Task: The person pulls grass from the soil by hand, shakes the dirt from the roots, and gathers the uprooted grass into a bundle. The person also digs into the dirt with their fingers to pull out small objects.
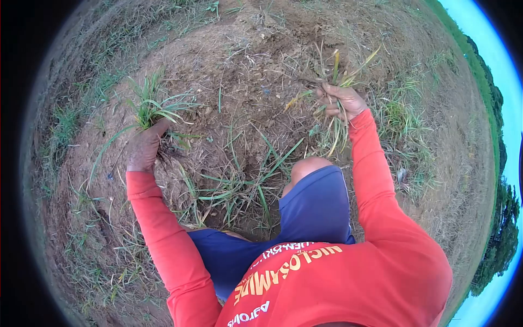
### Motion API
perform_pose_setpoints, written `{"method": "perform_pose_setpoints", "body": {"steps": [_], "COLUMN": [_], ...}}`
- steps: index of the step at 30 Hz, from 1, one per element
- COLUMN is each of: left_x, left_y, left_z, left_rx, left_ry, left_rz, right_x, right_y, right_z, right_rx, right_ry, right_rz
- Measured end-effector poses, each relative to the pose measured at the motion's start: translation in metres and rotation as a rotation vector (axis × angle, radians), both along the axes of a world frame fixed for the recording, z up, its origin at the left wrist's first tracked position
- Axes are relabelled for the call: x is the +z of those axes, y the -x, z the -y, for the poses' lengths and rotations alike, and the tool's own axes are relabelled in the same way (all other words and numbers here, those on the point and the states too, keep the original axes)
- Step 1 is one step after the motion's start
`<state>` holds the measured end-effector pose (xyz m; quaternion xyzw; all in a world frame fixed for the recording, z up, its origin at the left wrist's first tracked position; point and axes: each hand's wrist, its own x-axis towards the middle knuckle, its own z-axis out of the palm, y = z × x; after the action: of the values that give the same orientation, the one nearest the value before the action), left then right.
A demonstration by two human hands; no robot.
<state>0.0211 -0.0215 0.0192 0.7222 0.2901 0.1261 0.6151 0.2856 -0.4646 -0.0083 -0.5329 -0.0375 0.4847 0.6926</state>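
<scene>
My left hand (145, 150), out to the left, is closed round the base of a green grass clump (150, 113); its blades fan out above the fingers and dark roots hang below. On the right, my right hand (344, 102) is a fist round a tuft of partly yellowed grass (336, 129), with blades sticking out above and below the fingers. Between the hands lies bare brown soil (261, 90) with bits of dry straw. Nearer to me, long green grass blades (239, 188) spread over the ground in front of my legs.
My bent knee (309, 168) in blue shorts rises at the middle. A green grass tuft (400, 117) grows to the right of my right hand. Low grass (65, 122) covers the ground at far left. Trees (504, 234) stand along the right edge.
</scene>
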Motion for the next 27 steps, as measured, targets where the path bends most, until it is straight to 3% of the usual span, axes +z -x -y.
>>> {"method": "perform_pose_setpoints", "body": {"steps": [1, 3, 4, 6, 7, 10, 11, 14, 15, 16, 18, 20, 23, 26, 27], "left_x": [0.005, 0.001, -0.003, -0.014, -0.020, -0.012, -0.034, -0.050, -0.051, -0.048, -0.054, -0.059, -0.033, -0.009, -0.013], "left_y": [-0.003, -0.003, -0.002, -0.009, -0.008, -0.032, -0.042, -0.062, -0.074, -0.081, -0.089, -0.096, -0.088, -0.099, -0.104], "left_z": [0.007, 0.013, 0.015, 0.028, 0.038, 0.085, 0.097, 0.135, 0.165, 0.184, 0.200, 0.217, 0.230, 0.214, 0.198], "left_rx": [-0.005, -0.055, -0.088, -0.126, -0.144, -0.131, -0.118, -0.105, -0.148, -0.220, -0.313, -0.279, -0.522, -0.751, -0.768], "left_ry": [0.030, 0.178, 0.157, 0.107, 0.258, 0.598, 0.644, 0.786, 0.858, 0.969, 1.231, 1.214, 1.176, 0.692, 0.533], "left_rz": [-0.013, -0.048, -0.037, 0.008, -0.027, -0.010, 0.011, 0.037, 0.025, 0.045, 0.087, 0.188, 0.100, -0.105, -0.182], "right_x": [-0.040, -0.118, -0.120, -0.087, -0.073, -0.037, -0.028, -0.052, -0.015, -0.003, -0.024, -0.032, -0.053, -0.027, -0.007], "right_y": [-0.010, -0.004, -0.007, -0.011, 0.021, 0.040, 0.048, 0.047, 0.076, 0.080, 0.091, 0.086, 0.073, 0.070, 0.067], "right_z": [0.000, -0.001, -0.020, -0.040, -0.027, -0.040, -0.048, -0.066, -0.079, -0.082, -0.088, -0.078, -0.051, 0.002, 0.030], "right_rx": [-0.058, -0.076, -0.061, -0.081, -0.122, -0.168, -0.247, 0.042, 0.033, 0.241, 0.250, 0.258, -0.004, -0.359, -0.363], "right_ry": [-0.209, 0.558, 0.929, 0.555, 0.396, 0.200, 0.212, 0.208, 0.340, 0.299, 0.226, 0.376, 0.295, 0.223, 0.287], "right_rz": [-0.185, 0.406, 0.734, 0.549, 0.397, 0.255, 0.207, 0.321, 0.454, 0.551, 0.943, 1.010, 1.024, 1.076, 1.077]}}
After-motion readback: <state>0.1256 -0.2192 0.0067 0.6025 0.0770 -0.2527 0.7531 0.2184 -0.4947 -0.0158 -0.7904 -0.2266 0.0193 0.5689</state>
